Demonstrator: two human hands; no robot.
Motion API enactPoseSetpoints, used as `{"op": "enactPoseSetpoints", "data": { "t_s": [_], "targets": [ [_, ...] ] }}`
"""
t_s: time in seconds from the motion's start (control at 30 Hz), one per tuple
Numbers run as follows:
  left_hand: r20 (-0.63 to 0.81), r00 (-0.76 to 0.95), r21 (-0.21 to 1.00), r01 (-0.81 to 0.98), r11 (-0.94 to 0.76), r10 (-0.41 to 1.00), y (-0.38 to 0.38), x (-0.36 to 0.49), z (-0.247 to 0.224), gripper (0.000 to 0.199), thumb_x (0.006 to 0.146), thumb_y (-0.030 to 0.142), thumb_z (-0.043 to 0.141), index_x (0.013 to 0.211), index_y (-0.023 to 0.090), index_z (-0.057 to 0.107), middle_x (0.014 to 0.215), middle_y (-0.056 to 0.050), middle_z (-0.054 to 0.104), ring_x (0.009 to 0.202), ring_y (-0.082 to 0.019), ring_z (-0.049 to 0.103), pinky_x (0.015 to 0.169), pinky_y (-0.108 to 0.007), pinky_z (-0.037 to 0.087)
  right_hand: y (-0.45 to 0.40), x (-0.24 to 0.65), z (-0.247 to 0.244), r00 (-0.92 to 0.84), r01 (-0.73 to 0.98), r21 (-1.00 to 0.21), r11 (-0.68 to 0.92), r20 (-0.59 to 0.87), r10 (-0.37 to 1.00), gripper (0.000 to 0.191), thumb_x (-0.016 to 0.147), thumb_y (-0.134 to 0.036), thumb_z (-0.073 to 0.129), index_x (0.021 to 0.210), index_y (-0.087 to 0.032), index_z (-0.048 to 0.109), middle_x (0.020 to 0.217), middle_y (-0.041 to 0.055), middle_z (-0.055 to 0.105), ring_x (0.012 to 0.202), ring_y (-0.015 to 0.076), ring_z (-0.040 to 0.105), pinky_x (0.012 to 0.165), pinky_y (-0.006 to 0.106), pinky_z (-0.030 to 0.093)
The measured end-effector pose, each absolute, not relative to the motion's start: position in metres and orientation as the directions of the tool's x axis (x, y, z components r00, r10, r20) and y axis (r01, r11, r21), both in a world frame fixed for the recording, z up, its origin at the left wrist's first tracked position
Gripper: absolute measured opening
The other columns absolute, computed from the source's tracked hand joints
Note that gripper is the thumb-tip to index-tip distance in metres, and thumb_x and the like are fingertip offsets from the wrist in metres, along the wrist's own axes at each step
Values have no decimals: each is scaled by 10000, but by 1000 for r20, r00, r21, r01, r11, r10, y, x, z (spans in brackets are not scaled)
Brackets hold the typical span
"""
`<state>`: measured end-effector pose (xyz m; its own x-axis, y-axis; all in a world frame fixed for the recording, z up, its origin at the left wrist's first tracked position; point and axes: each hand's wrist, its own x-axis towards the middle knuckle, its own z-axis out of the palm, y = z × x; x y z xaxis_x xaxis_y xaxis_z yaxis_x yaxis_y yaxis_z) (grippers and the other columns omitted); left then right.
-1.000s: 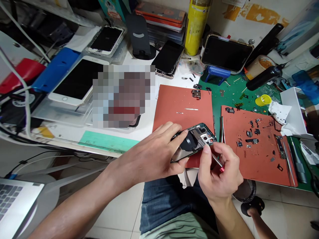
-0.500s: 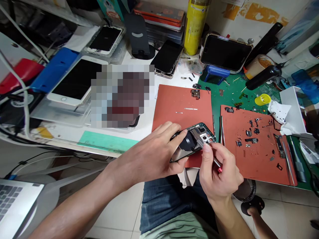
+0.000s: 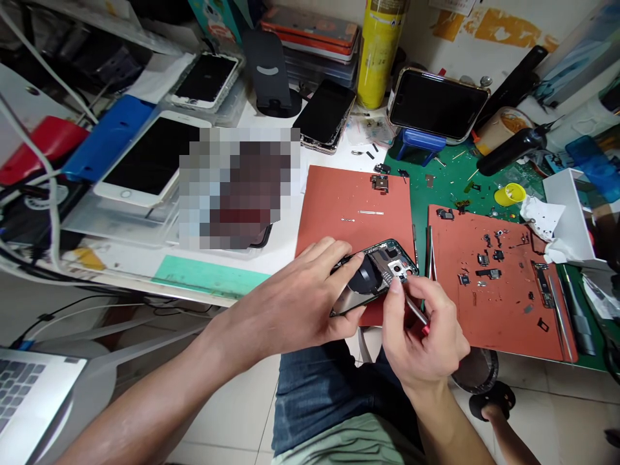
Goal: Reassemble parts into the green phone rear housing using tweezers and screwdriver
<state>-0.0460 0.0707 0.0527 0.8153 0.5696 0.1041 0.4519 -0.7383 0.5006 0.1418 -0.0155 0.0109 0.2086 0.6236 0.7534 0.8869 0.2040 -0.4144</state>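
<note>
My left hand (image 3: 314, 290) is closed around the left end of an opened phone housing (image 3: 371, 298), tilted above the near edge of a red-brown mat. A black round pad (image 3: 364, 276) and bare metal frame show inside the housing. At its right end there is a camera opening, with a small striped metal piece (image 3: 387, 276) beside it. My right hand (image 3: 426, 336) grips a slim metal tool with a red end (image 3: 415, 311), which resembles a small screwdriver. The right thumb and fingertips are at the housing's lower right edge; the tool's tip is hidden.
The red-brown mat (image 3: 334, 194) carries small metal strips and a part. On a second mat (image 3: 508, 323) lie several phone parts and tweezers (image 3: 557, 316). Behind stand a propped phone (image 3: 438, 103) and a yellow can (image 3: 382, 55). Phones and a blurred-out patch are at left.
My right hand has shifted slightly left, and more of the metal tool's shaft shows between its fingers. My left hand and the phone housing stay in place.
</note>
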Motion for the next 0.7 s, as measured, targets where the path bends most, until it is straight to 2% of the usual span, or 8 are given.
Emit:
{"op": "enactPoseSetpoints", "data": {
  "t_s": [0.2,0.4,0.57,0.7],
  "targets": [
    [149,812,471,444,-762,565,69,-46,49,394,1058,298,648,1408,121,609,1233,-170,657,1074,-323,620,899,-488,603,-17,143,10,234,870,-454,196,727,645,289,978,-168,817,1228,-247,697,880,1,809,613,170,756,598,294,640],
    [247,798,407,429,-806,549,66,-46,44,390,1054,295,652,1353,46,635,1251,-230,654,1082,-355,615,923,-524,612,-20,145,13,218,865,-458,203,708,671,270,980,-111,812,1202,-228,712,888,-3,822,648,152,779,638,257,645],
    [235,800,367,453,-812,553,62,-45,39,459,1076,378,632,1388,42,624,1254,-228,641,1055,-359,605,908,-540,617,-19,151,23,342,827,-545,139,683,645,275,963,-175,855,1208,-228,742,928,6,834,688,149,792,659,239,644],
    [210,804,293,490,-821,556,59,-45,35,538,1086,390,623,1475,22,579,1249,-219,653,1044,-362,605,909,-550,617,0,156,34,334,794,-596,124,597,729,205,1024,-301,779,1206,-221,732,977,37,830,791,183,816,710,273,661]
  ]
}}
